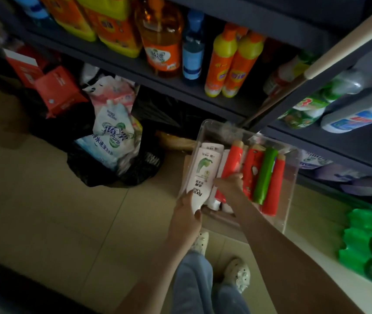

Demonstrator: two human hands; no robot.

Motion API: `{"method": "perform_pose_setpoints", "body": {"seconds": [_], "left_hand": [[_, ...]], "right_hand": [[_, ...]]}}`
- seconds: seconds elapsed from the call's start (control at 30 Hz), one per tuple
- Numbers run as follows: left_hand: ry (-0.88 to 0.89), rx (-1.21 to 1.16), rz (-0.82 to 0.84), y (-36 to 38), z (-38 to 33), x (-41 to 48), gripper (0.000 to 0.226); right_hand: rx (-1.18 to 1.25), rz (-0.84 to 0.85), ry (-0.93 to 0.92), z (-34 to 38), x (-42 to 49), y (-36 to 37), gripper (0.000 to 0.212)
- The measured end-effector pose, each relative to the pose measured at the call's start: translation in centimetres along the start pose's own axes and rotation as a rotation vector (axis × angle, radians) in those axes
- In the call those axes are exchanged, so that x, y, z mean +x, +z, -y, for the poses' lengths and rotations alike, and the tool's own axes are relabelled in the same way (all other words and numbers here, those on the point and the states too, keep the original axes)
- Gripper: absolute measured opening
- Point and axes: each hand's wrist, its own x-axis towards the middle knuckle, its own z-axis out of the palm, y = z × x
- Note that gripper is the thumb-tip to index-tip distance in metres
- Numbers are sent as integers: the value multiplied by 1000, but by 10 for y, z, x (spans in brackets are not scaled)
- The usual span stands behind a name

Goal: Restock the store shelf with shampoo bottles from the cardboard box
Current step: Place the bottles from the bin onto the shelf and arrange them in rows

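Observation:
A clear plastic bin (290,201) on the floor by the dark shelf holds white, red and green shampoo bottles lying side by side. My left hand (186,214) grips the lower end of a white shampoo bottle (205,175) with a green leaf print at the bin's left side. My right hand (229,185) reaches into the bin, with its fingers curled on a red bottle (232,159) beside the white one. More red bottles (275,184) and a green bottle (265,175) lie to the right. A brown cardboard edge (220,215) shows under the bin.
The dark shelf (221,99) above carries orange and yellow detergent bottles (230,62) and a blue bottle (193,46). A black bag with refill pouches (112,141) and red boxes (56,89) stands at left. Green packs (368,243) sit at right. My feet (237,274) stand on the tiled floor.

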Motion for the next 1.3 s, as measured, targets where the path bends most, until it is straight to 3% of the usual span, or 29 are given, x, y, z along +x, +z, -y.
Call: {"method": "perform_pose_setpoints", "body": {"seconds": [0.07, 0.13, 0.2, 0.37, 0.5, 0.67, 0.87, 1.2, 1.3], "left_hand": [[-2, -72, -1, -11, -14, -6, 54], [-6, -201, 4, -23, -37, -13, 47], [-28, -396, 57, -39, -71, -24, 40], [54, -696, 404, -87, -176, -62, 28], [218, -720, 547, -111, -245, -97, 35], [468, -617, 537, -114, -327, -143, 48], [737, -402, 385, -92, -426, -198, 52], [1128, -375, -16, -77, -566, -283, 58], [1242, -428, -67, -89, -600, -307, 48]], "right_hand": [[276, 120, 11, 1, -18, -21, 38], [427, 266, -13, -1, -51, -51, 19], [483, 366, -66, -2, -88, -87, 26], [561, 477, -287, 12, -172, -178, 37], [591, 548, -422, 26, -220, -251, 45], [498, 359, -629, 27, -264, -335, 73], [428, 181, -852, 12, -306, -439, 63], [263, -193, -1147, 22, -363, -600, 51], [265, -283, -1270, 32, -384, -636, 46]]}}
